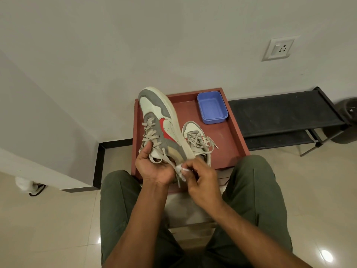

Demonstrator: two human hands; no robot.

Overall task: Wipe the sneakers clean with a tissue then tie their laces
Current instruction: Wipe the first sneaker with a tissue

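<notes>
A grey, white and red sneaker (160,120) is held up over the red tray, toe pointing away, its beige laces hanging loose. My left hand (152,167) grips it at the heel and tongue end. My right hand (201,176) pinches a small crumpled white tissue (181,171) against the heel side of that sneaker. The second sneaker (197,138) stands on the tray to the right, its laces untied and spread.
The red tray (231,140) lies on a low stand in front of my knees. A blue plastic tub (212,107) sits at its far right corner. A black shoe rack (286,117) stands to the right, with a dark bin (347,120) beyond it. The wall is close behind.
</notes>
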